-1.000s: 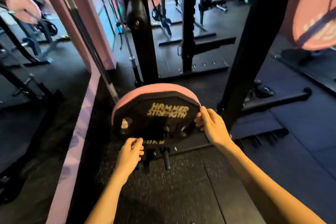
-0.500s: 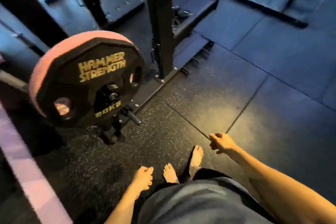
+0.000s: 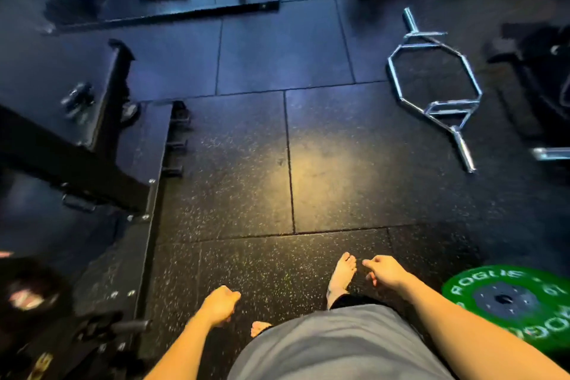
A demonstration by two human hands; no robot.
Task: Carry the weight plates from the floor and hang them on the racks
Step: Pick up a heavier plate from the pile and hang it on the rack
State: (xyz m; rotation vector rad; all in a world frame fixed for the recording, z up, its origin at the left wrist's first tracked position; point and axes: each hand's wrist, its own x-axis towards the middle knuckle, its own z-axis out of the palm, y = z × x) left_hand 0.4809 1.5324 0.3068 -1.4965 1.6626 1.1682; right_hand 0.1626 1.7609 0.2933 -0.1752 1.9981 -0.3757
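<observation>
left hand: loosely curled, empty | right hand: loosely curled, empty | green weight plate: flat on floor, near right | hex bar: far right

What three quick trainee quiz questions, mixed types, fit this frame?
1. True or false: the left hand grips a weight plate.
2. Which thing lies flat on the black speckled rubber floor just right of the right hand? A) round green Rogue weight plate B) red kettlebell C) blue mat
3. Fill in: the chrome hexagonal trap bar lies toward the frame's upper ____.

Key: 1 false, both hands hold nothing; 2 A; 3 right.
</observation>
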